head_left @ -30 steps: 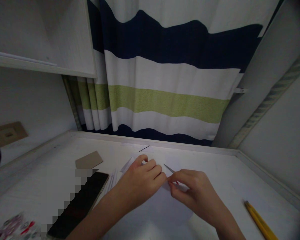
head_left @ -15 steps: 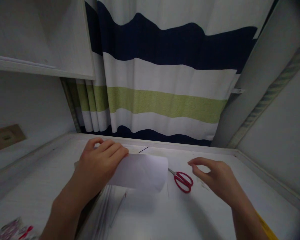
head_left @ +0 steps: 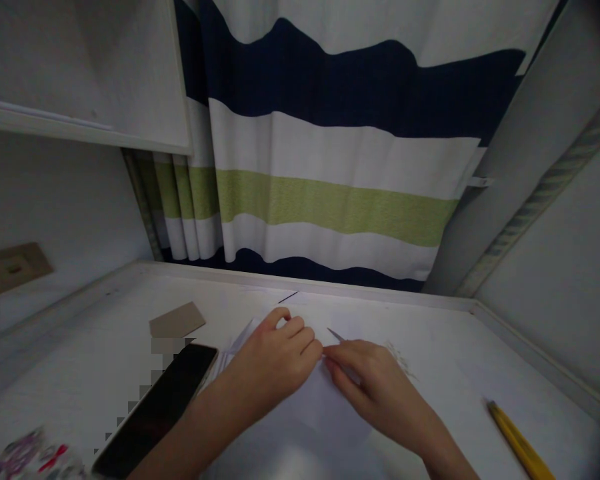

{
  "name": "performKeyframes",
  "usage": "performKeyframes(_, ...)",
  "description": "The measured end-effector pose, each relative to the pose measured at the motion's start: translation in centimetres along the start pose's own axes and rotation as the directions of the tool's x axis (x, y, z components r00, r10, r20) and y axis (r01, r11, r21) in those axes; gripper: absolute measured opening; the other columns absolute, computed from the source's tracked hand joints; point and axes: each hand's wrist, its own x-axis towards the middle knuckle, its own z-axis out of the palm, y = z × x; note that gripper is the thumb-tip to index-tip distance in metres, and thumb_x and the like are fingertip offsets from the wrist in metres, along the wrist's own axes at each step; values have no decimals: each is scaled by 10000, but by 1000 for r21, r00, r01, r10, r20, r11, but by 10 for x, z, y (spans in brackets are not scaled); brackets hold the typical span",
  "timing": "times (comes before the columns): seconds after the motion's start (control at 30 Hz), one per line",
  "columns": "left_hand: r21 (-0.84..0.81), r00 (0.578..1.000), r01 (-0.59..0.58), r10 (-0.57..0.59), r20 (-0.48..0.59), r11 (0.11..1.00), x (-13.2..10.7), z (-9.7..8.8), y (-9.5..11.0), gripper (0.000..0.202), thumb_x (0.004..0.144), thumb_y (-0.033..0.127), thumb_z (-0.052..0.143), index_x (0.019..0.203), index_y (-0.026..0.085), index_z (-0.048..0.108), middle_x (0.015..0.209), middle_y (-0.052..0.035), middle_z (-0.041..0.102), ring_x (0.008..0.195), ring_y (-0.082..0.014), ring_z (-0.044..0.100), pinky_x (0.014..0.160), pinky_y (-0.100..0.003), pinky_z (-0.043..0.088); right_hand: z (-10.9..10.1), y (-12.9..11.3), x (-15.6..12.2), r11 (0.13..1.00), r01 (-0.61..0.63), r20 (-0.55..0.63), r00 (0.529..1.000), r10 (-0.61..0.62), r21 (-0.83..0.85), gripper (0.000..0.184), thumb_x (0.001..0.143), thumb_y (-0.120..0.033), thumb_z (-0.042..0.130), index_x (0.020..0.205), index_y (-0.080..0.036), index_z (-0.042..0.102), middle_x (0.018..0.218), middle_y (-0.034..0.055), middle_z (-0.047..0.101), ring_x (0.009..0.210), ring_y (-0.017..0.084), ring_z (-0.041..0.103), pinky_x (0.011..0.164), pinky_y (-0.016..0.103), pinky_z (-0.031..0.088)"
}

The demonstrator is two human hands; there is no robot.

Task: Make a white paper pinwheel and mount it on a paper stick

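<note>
Nearest: phone (head_left: pixel 160 407) low L, yellow tool (head_left: pixel 520 440) low R. Ctr: white sheet (head_left: pixel 320 407) under both hands, prob. mid-job, in hand & not set down; can't tell how much is left. It looks thin, plain, uncut as far as shows, top edge hid by fingers. L hand (head_left: pixel 287 350): fingers curled, seemingly gripping the sheet, thumb hid. R hand (head_left: pixel 370 373): thumb + index tips narrow, close to L fingertips; can't tell if paper's btwn. Narrow white pcs (head_left: pixel 223 361) beside phone look done, my guess. Scissors blade (head_left: pixel 335 334) pokes out just past R hand, handles hid; pale scraps (head_left: pixel 400 357) to its R. Further: brown card (head_left: pixel 177 321), then striped curtain (head_left: pixel 330 160) at back.
</note>
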Motion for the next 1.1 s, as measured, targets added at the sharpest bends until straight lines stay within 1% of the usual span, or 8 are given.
performKeyframes(0.13, -12, 1000, -11, 11, -17, 1000, -1, -2, -2, 129, 822, 164, 450, 711, 187, 512, 637, 31, 524, 644, -152, 442, 729, -335, 316, -5, 0, -3, 999, -45, -11, 999, 45, 27, 194, 799, -184, 456, 849, -229, 638, 731, 8, 667, 694, 162, 594, 658, 273, 413)
performKeyframes(0.27, -12, 1000, -3, 3, -14, 1000, -4, -7, -8, 150, 829, 157, 436, 705, 187, 515, 651, 32, 534, 658, -146, 446, 752, -339, 294, -12, 0, -4, 998, -40, -11, 999, 41, 46, 216, 790, -175, 455, 748, -209, 664, 681, 11, 681, 618, 145, 603, 590, 237, 409)
performKeyframes(0.33, -12, 1000, 7, -7, -17, 1000, -6, -9, -11, 166, 836, 153, 420, 707, 188, 518, 655, 32, 538, 660, -143, 448, 752, -340, 287, -15, 1, -4, 998, -31, -6, 999, 31, 54, 220, 787, -173, 459, 733, -207, 670, 679, 10, 686, 596, 139, 605, 572, 228, 407)
performKeyframes(0.57, -19, 999, 43, -43, 23, 999, -9, -18, -22, 173, 842, 158, 414, 718, 192, 531, 677, 34, 561, 678, -142, 473, 756, -346, 283, -20, 7, -2, 999, -19, 29, 999, 18, 48, 199, 776, -176, 487, 746, -212, 680, 696, -2, 699, 587, 133, 615, 557, 214, 406)
performKeyframes(0.73, 11, 995, 91, -90, -45, 996, -13, -20, -30, 233, 861, 176, 357, 725, 196, 545, 680, 20, 572, 665, -151, 483, 745, -357, 291, -22, 18, -4, 997, -71, -51, 996, 69, -28, 206, 764, -192, 490, 782, -241, 689, 686, 0, 705, 601, 156, 629, 536, 218, 421)
performKeyframes(0.87, 7, 994, 104, -103, -21, 995, -15, -24, -34, 260, 860, 152, 335, 723, 193, 552, 681, 13, 577, 658, -152, 490, 751, -363, 295, -26, 27, -7, 993, -79, -97, 993, 70, -87, 221, 757, -186, 487, 779, -263, 692, 639, -10, 700, 575, 164, 631, 514, 223, 436)
performKeyframes(1.0, 34, 993, 118, -117, -22, 992, -14, -24, -32, 251, 851, 140, 345, 724, 190, 555, 685, 9, 588, 674, -163, 502, 753, -371, 300, -31, 29, -9, 988, -100, -144, 986, 83, -121, 217, 766, -221, 490, 832, -270, 691, 681, 2, 712, 598, 175, 646, 527, 234, 461)
performKeyframes(1.1, 29, 994, 102, -101, -32, 994, -13, -22, -30, 236, 846, 145, 362, 717, 196, 553, 676, 16, 589, 665, -161, 503, 751, -367, 304, -36, 29, -10, 979, -136, -137, 984, 116, -152, 207, 757, -230, 507, 838, -278, 691, 694, 1, 717, 605, 178, 654, 520, 232, 470)
